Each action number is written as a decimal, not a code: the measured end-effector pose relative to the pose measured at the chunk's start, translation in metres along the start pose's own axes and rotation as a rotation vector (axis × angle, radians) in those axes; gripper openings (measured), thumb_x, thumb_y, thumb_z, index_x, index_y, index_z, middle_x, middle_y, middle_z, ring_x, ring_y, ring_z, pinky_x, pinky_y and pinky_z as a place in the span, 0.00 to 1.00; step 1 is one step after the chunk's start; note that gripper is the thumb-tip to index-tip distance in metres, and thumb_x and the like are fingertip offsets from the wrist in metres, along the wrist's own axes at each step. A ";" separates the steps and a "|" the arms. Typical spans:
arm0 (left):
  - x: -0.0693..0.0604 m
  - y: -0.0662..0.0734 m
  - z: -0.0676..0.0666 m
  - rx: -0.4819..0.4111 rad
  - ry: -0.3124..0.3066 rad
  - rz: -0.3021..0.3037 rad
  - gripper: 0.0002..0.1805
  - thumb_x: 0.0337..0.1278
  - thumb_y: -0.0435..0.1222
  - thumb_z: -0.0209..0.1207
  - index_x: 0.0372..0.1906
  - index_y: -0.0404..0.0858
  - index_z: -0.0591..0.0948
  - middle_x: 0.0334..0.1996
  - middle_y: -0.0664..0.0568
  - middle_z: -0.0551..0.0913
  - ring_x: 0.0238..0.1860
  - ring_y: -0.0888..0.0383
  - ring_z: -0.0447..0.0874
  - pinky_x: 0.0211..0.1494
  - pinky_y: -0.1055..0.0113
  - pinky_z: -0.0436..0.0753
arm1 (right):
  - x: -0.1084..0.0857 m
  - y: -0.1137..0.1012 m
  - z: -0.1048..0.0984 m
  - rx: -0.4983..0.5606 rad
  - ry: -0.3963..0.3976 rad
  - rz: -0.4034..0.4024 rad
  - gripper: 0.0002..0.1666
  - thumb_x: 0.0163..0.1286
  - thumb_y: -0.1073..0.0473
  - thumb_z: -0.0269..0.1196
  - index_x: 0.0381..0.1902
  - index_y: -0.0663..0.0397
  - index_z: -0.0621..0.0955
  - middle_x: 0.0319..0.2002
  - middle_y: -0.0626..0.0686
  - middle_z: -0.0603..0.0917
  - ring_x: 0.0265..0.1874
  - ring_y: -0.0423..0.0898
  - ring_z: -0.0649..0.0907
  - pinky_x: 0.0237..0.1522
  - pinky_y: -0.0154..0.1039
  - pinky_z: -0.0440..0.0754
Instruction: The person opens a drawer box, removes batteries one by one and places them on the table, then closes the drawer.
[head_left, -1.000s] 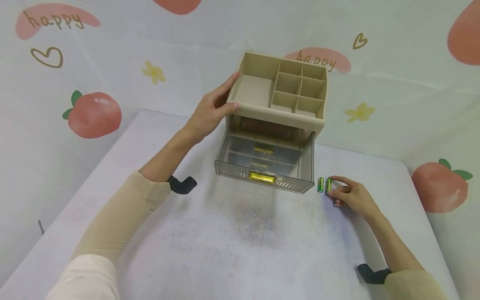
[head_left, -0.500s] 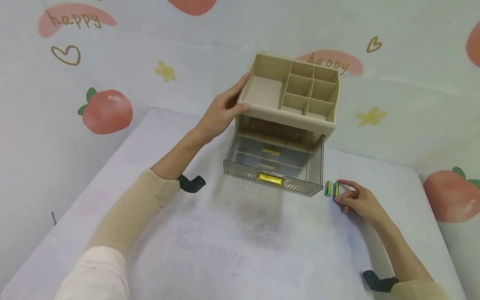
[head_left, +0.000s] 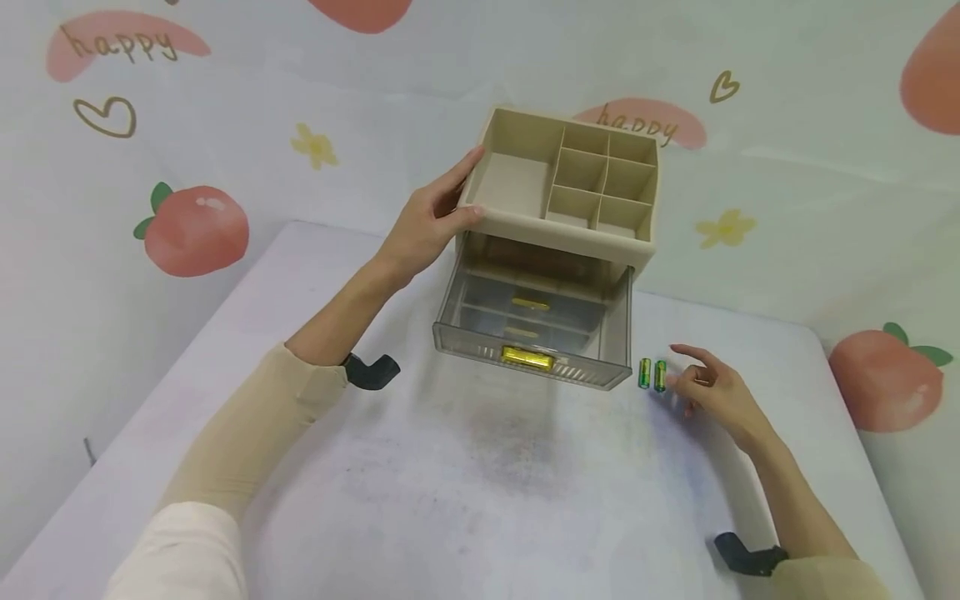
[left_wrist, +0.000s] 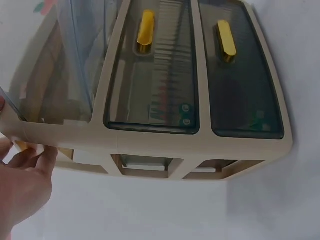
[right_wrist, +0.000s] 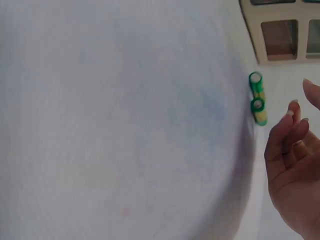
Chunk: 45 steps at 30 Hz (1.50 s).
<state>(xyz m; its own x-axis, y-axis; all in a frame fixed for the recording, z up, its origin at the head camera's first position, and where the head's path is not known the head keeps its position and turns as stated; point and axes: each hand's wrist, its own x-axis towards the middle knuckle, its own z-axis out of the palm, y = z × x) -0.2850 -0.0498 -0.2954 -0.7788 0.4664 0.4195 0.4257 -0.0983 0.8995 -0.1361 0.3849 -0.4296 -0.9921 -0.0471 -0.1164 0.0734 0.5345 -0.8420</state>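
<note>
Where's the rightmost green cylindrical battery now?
In the head view, that battery is right of the open translucent grey drawer, between its twin and the right hand.

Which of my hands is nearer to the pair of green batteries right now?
Right. Your right hand is just to the right of the green batteries; your left hand is well to their left, gripping the left side of the drawer organizer.

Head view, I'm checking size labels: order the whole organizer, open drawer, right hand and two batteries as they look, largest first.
1. Whole organizer
2. Open drawer
3. Right hand
4. Battery nearer the drawer, battery nearer the hand: too alike to rank.
</note>
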 end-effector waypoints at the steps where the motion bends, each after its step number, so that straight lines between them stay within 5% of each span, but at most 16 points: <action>1: -0.001 0.001 0.000 -0.003 0.003 -0.005 0.37 0.69 0.28 0.56 0.78 0.44 0.58 0.78 0.55 0.54 0.75 0.58 0.57 0.71 0.64 0.66 | -0.001 -0.003 0.001 0.004 0.012 -0.011 0.34 0.72 0.56 0.63 0.72 0.58 0.67 0.28 0.49 0.77 0.20 0.43 0.77 0.26 0.36 0.80; 4: -0.002 0.003 0.000 0.004 0.008 -0.009 0.36 0.69 0.29 0.56 0.78 0.43 0.57 0.78 0.55 0.54 0.75 0.57 0.57 0.71 0.63 0.67 | -0.004 -0.011 0.004 0.013 0.052 -0.040 0.29 0.73 0.56 0.63 0.68 0.56 0.71 0.30 0.50 0.78 0.21 0.42 0.76 0.26 0.37 0.81; 10: -0.006 0.028 0.010 0.086 0.028 -0.033 0.34 0.72 0.30 0.53 0.78 0.35 0.56 0.78 0.48 0.53 0.76 0.52 0.56 0.72 0.65 0.65 | -0.017 -0.029 0.008 0.060 0.117 -0.098 0.18 0.74 0.57 0.61 0.60 0.52 0.79 0.30 0.50 0.81 0.23 0.44 0.78 0.30 0.34 0.78; 18: -0.007 0.033 0.012 0.116 0.057 -0.049 0.34 0.71 0.31 0.53 0.78 0.37 0.56 0.78 0.51 0.55 0.74 0.48 0.60 0.69 0.63 0.70 | -0.036 -0.057 0.023 0.207 0.156 -0.174 0.14 0.75 0.63 0.58 0.53 0.66 0.79 0.27 0.50 0.81 0.21 0.44 0.75 0.28 0.35 0.75; 28: -0.006 0.033 0.013 0.115 0.049 -0.046 0.35 0.72 0.31 0.53 0.78 0.37 0.56 0.78 0.50 0.54 0.74 0.48 0.60 0.68 0.63 0.71 | -0.052 -0.092 0.043 0.468 0.063 -0.318 0.11 0.76 0.71 0.53 0.43 0.70 0.83 0.24 0.54 0.84 0.21 0.44 0.77 0.22 0.35 0.74; 35: -0.006 0.032 0.014 0.109 0.046 -0.043 0.35 0.71 0.31 0.53 0.78 0.37 0.56 0.78 0.49 0.54 0.75 0.48 0.60 0.69 0.64 0.70 | -0.059 -0.107 0.058 0.636 -0.023 -0.493 0.17 0.73 0.80 0.45 0.42 0.74 0.82 0.24 0.57 0.85 0.19 0.46 0.79 0.20 0.36 0.76; 40: -0.005 0.032 0.014 0.096 0.044 -0.041 0.35 0.71 0.30 0.53 0.78 0.36 0.56 0.78 0.49 0.54 0.74 0.48 0.60 0.68 0.63 0.71 | -0.065 -0.119 0.068 0.588 -0.040 -0.491 0.20 0.73 0.79 0.46 0.43 0.67 0.85 0.25 0.54 0.86 0.16 0.47 0.78 0.21 0.37 0.77; 45: -0.006 0.032 0.014 0.104 0.046 -0.039 0.34 0.72 0.30 0.53 0.78 0.36 0.55 0.78 0.49 0.54 0.74 0.49 0.61 0.68 0.63 0.71 | -0.069 -0.134 0.078 0.487 -0.016 -0.394 0.17 0.76 0.73 0.49 0.44 0.65 0.86 0.25 0.54 0.86 0.18 0.47 0.79 0.27 0.37 0.80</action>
<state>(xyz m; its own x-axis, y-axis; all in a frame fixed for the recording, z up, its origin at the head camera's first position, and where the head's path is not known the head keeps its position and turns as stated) -0.2605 -0.0436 -0.2710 -0.8149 0.4267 0.3922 0.4385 0.0114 0.8987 -0.0690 0.2502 -0.3497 -0.9526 -0.1773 0.2473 -0.2562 0.0290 -0.9662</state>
